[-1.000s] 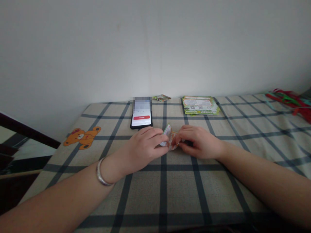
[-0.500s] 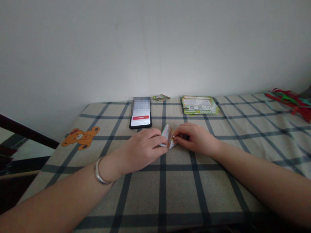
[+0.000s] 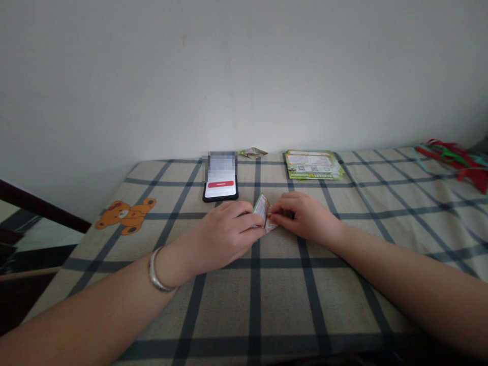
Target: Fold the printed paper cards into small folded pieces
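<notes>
A small folded piece of printed paper (image 3: 261, 207), white and green with some orange, stands partly raised on the checked cloth between my two hands. My left hand (image 3: 231, 231), with a silver bangle at the wrist, has its fingers closed on the paper's left side. From the right, my right hand (image 3: 301, 216) pinches the paper's other side between thumb and fingers. The fingertips cover much of the paper, so its full shape is hidden.
A phone (image 3: 220, 191) with a lit screen lies just beyond my left hand. Behind it is a small folded paper piece (image 3: 253, 152) by the wall. A stack of printed leaflets (image 3: 310, 165) lies at the back right. Red and green strips (image 3: 457, 157) are heaped far right.
My hands stay almost in place. The fingers of both hands have shifted slightly on the paper, and its right part sits a little differently between them.
</notes>
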Demonstrator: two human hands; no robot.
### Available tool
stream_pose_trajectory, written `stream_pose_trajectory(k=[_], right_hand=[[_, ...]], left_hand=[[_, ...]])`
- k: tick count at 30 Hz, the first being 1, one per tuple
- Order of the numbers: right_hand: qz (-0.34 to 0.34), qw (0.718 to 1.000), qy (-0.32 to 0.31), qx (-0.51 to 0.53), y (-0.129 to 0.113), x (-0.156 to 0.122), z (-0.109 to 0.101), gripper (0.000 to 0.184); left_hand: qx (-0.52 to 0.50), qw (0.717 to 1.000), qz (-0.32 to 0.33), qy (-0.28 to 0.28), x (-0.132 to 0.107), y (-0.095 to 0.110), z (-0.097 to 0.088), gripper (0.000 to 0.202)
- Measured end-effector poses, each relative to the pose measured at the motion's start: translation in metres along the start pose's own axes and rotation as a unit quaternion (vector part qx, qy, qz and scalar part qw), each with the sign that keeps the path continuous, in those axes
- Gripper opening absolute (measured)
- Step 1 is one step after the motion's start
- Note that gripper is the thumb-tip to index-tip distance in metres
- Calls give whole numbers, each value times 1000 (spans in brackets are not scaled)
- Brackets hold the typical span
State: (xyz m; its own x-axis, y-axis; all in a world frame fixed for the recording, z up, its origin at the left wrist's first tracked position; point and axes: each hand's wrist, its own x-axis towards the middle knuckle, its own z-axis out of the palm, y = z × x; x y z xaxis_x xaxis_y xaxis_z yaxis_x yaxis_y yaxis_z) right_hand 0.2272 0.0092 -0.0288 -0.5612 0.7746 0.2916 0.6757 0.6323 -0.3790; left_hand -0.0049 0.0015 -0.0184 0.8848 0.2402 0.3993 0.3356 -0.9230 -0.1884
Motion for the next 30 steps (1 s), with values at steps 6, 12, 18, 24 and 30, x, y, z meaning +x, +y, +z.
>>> stream_pose_trajectory(k=[6, 12, 18, 24, 30], right_hand=[[5, 1000, 16, 4, 0, 0, 3, 11], [42, 999, 15, 21, -4, 1, 2, 13], [55, 998, 14, 29, -2, 2, 3, 7], [53, 998, 7, 18, -2, 3, 2, 7], [44, 999, 5, -7, -2, 4, 0, 7]], left_hand=[[26, 999, -24, -37, -2, 1, 2, 19], [38, 997, -53, -51, -3, 3, 0, 16], [46, 997, -42, -35, -1, 6, -2, 17], [1, 999, -41, -10, -1, 4, 0, 19], [-17, 998, -45, -29, -1, 5, 2, 22]])
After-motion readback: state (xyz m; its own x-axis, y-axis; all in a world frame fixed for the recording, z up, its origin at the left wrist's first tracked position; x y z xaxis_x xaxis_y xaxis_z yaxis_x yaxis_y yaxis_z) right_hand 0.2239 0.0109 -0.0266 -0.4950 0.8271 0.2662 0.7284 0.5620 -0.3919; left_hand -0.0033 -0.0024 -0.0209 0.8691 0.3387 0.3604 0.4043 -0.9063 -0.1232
